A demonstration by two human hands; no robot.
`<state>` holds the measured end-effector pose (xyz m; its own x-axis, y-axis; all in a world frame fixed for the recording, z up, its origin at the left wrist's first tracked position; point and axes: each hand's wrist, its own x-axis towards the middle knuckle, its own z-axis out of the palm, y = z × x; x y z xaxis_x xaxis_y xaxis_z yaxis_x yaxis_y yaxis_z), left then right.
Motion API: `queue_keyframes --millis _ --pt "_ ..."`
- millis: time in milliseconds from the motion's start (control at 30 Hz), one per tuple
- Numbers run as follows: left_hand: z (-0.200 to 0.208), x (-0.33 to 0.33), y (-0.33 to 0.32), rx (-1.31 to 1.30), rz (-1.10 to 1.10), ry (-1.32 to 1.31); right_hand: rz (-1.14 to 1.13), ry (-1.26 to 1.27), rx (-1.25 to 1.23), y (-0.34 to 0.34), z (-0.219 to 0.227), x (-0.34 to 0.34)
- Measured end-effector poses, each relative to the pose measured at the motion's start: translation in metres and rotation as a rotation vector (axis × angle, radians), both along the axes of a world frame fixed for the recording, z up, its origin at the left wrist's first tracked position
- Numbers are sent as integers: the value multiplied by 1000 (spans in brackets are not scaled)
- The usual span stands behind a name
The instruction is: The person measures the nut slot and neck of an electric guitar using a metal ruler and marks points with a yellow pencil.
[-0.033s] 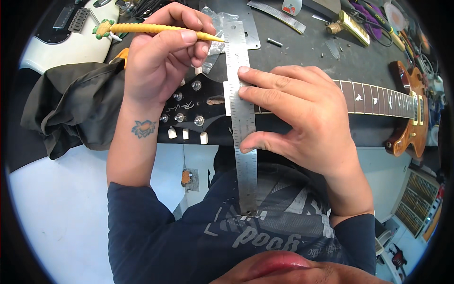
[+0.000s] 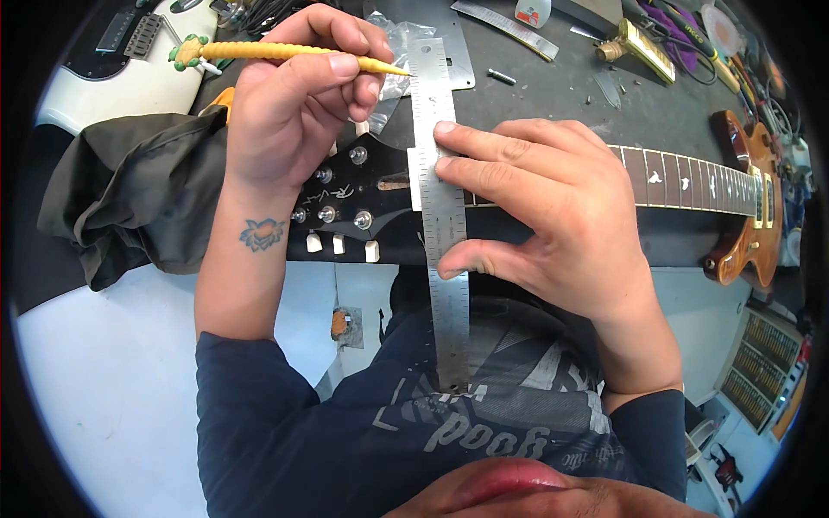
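A long steel ruler (image 2: 448, 319) lies across the guitar's neck where it meets the black headstock (image 2: 345, 186); its near end reaches past the table edge toward my shirt. My right hand (image 2: 553, 198) holds it in place, with fingertips and thumb pressed on its face. Between the fingers of my left hand (image 2: 298, 104) is a yellow ridged pencil (image 2: 268, 52) with a green and yellow topper. The pencil's point meets the ruler's left edge near the far end. A white flat piece (image 2: 414, 194) shows beside the ruler's left edge. Tuning posts stand on the headstock.
The guitar's brown body (image 2: 743, 246) lies at the far right. A dark cloth (image 2: 138, 190) and a white guitar body (image 2: 95, 82) are on the left. Behind are a plastic bag (image 2: 393, 43), a small metal rod (image 2: 501, 78) and a bottle (image 2: 648, 53).
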<state>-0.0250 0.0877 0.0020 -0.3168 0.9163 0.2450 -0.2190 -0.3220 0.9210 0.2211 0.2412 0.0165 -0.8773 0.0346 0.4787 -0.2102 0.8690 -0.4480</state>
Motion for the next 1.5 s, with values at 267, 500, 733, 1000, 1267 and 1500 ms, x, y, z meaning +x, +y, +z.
queue_keyframes --millis 267,500,733,1000,1267,1500 --pt "1 5 1 2 44 20 11 -17 -2 0 0 0" --pt "-7 8 2 128 -90 -206 11 -17 13 -1 1 0" --pt "-5 19 -2 134 -141 -131 16 -29 15 -1 2 1" --pt "-1 20 -1 119 -131 -124 15 -35 14 -1 3 0" --pt "4 22 -1 92 -101 -103 13 -28 15 -2 3 1" --pt "2 21 -2 109 -89 -87 5 -26 27 -4 4 2"
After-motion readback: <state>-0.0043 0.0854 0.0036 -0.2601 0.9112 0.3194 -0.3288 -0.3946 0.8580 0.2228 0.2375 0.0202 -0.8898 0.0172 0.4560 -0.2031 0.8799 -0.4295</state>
